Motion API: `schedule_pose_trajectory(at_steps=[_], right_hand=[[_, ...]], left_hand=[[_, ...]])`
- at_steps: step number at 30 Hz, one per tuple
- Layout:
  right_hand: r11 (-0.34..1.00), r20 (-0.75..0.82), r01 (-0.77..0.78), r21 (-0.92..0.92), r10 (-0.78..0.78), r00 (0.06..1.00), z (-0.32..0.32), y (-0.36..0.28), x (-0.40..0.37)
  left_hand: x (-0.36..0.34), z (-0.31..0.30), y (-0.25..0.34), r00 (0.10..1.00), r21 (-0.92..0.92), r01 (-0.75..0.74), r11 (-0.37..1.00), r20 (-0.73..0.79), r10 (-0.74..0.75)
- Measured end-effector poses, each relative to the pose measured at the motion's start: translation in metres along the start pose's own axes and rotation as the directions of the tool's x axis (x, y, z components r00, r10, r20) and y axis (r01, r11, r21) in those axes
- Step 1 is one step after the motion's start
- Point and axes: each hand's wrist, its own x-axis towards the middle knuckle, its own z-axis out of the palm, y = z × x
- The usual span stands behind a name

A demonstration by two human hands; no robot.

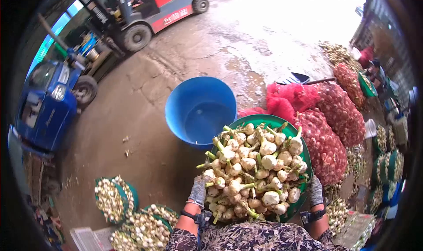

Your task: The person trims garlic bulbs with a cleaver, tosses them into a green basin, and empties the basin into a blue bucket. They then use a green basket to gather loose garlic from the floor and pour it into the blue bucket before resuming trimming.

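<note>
A round green basket (306,156) heaped with garlic bulbs (248,164), short green stems on many, is held against the front of my body. My left hand (199,190), in a grey glove, grips its left side, the fingers partly hidden by the bulbs. On the right rim is my right hand (315,190), gloved too and closed on the edge. Just beyond the basket stands an empty blue tub (200,112) on the floor, its near edge partly behind the basket.
Red net sacks of garlic (324,149) stand at the right. Baskets of garlic (143,229) sit at the lower left. A blue truck (50,103) is at the left, a red and grey forklift (154,13) at the top. More baskets and people line the right edge.
</note>
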Motion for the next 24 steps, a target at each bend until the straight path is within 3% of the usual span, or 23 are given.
schedule_pose_trajectory(at_steps=[4, 6, 7, 8, 10, 11, 12, 14, 16, 17, 20, 21, 22, 24], right_hand=[[0.995, -0.01, -0.097, -0.033, 0.097, 0.995, 0.015, -0.008, 0.008], [0.961, -0.038, -0.266, -0.071, 0.264, 0.964, 0.048, -0.095, 0.006], [0.966, -0.075, -0.184, -0.181, 0.173, 0.982, 0.062, -0.101, 0.009], [0.949, -0.112, -0.109, -0.295, 0.079, 0.991, 0.078, -0.115, 0.013], [0.937, -0.103, -0.253, -0.243, 0.234, 0.967, 0.107, -0.144, 0.021], [0.907, -0.142, -0.406, -0.113, 0.39, 0.91, 0.124, -0.154, 0.031], [0.921, -0.106, -0.299, -0.25, 0.281, 0.954, 0.138, -0.163, 0.044], [0.916, -0.054, -0.298, -0.269, 0.294, 0.954, 0.155, -0.201, 0.055], [0.883, -0.037, -0.373, -0.285, 0.379, 0.925, 0.181, -0.23, 0.073], [0.853, -0.004, -0.423, -0.306, 0.443, 0.896, 0.196, -0.243, 0.088], [0.798, 0.047, -0.415, -0.436, 0.481, 0.875, 0.234, -0.27, 0.137], [0.785, 0.095, -0.39, -0.482, 0.489, 0.867, 0.245, -0.303, 0.147], [0.775, 0.097, -0.392, -0.496, 0.498, 0.862, 0.252, -0.31, 0.159], [0.772, 0.164, -0.381, -0.509, 0.521, 0.838, 0.272, -0.315, 0.18]], left_hand=[[0.076, -0.018, -0.015, 0.98, 0.009, 0.179, 0.984, 0.088, -0.18], [0.119, -0.028, -0.015, 0.95, 0.019, 0.289, 0.957, 0.115, -0.289], [0.16, -0.045, -0.032, 0.939, 0.049, 0.281, 0.958, 0.194, -0.285], [0.169, -0.039, 0.005, 0.91, 0.001, 0.325, 0.946, 0.273, -0.313], [0.187, -0.029, 0.075, 0.83, -0.07, 0.428, 0.901, 0.425, -0.362], [0.206, -0.035, 0.083, 0.867, -0.095, 0.451, 0.888, 0.282, -0.41], [0.213, -0.024, 0.131, 0.833, -0.111, 0.518, 0.848, 0.287, -0.472], [0.276, -0.054, 0.078, 0.839, -0.124, 0.48, 0.868, 0.352, -0.414], [0.286, -0.053, 0.113, 0.808, -0.128, 0.57, 0.812, 0.265, -0.526], [0.324, -0.074, 0.073, 0.854, -0.097, 0.495, 0.863, 0.237, -0.463], [0.385, -0.117, 0.002, 0.79, -0.218, 0.61, 0.762, 0.242, -0.563], [0.4, -0.123, 0.003, 0.651, -0.352, 0.75, 0.56, 0.542, -0.532], [0.395, -0.128, -0.007, 0.693, -0.327, 0.717, 0.616, 0.428, -0.58], [0.382, -0.123, 0.006, 0.69, -0.285, 0.724, 0.629, 0.319, -0.649]])
